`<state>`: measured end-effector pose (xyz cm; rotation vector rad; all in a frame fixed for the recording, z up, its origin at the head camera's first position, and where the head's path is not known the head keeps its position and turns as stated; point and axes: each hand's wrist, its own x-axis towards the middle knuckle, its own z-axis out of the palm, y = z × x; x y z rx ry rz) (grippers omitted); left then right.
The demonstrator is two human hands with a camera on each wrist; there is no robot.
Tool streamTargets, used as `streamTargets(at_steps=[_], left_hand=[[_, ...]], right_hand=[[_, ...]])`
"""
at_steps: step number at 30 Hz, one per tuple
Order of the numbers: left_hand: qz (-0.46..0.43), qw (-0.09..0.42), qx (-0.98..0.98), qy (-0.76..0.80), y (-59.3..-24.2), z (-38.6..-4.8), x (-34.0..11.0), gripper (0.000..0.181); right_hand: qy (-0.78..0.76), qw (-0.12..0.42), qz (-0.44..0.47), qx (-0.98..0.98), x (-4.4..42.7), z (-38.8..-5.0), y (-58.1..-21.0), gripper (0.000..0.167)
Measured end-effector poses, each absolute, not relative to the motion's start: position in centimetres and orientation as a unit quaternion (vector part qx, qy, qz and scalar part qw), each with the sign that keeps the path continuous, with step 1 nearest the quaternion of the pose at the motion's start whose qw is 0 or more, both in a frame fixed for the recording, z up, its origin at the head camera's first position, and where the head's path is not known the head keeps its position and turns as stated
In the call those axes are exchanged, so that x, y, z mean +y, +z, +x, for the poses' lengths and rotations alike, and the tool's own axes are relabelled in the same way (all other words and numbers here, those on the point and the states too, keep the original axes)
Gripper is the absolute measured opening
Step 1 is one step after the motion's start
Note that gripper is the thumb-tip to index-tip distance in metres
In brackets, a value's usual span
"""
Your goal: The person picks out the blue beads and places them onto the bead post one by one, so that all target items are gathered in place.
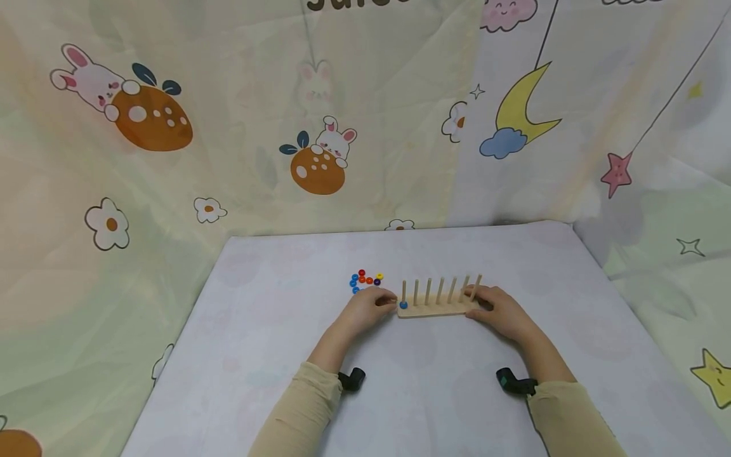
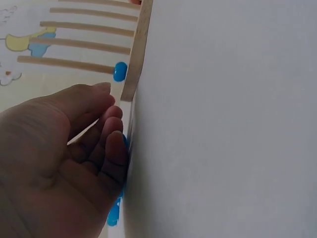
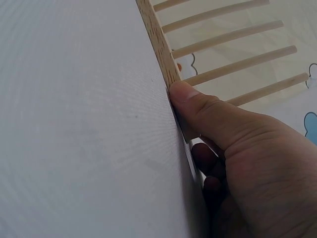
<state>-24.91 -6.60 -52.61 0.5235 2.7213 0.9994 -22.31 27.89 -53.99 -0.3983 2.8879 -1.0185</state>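
- Apparently, the step in hand is steadying or squaring up the wooden pegboard (image 1: 434,310), with bead-loading judged to be barely begun.
- The pegboard sits flat on the pale surface (image 1: 434,374), lengthwise between the two hands, its row of seven slim pegs (image 1: 440,291) standing up from the base.
- One blue bead (image 1: 403,305) is around the leftmost peg (image 1: 404,289), right down by the base; the other six pegs carry nothing.
- The right hand (image 1: 504,311) grips the pegboard's right end, thumb pressed along the near edge and fingers round the far side.
- The left hand (image 1: 365,310) is just beside the left end, fingers loosely bent and nothing visible between thumb and fingertips; whether a finger touches the wood, I cannot tell.
- Loose beads lie in a cluster beyond the left hand: a red bead (image 1: 362,273), orange beads (image 1: 369,280), a yellow bead (image 1: 379,276), a dark bead (image 1: 377,282) and loose blue beads (image 1: 353,284), partly hidden by that hand.
- As a judgement, the next move calls for the left hand to pinch a single bead from the cluster and centre it over a peg tip, while the right hand's hold guards against sliding.
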Motion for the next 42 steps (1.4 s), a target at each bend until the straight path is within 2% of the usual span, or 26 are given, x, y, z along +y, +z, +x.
streamTargets(at_steps=[16, 28, 42], left_hand=[[0.139, 0.037, 0.930, 0.337, -52.8, -26.3, -9.8, 0.020], [0.139, 0.043, 0.948, 0.282, -52.8, -26.7, -10.1, 0.027], [0.127, 0.057, 0.955, 0.262, -52.5, -26.5, -9.5, 0.021]], right_hand=[[-0.327, 0.026, -0.129, 0.936, 27.9, -22.4, -54.3, 0.057], [-0.331, 0.026, -0.128, 0.935, 27.9, -22.6, -54.4, 0.057], [-0.328, 0.025, -0.123, 0.936, 27.9, -22.5, -54.4, 0.057]])
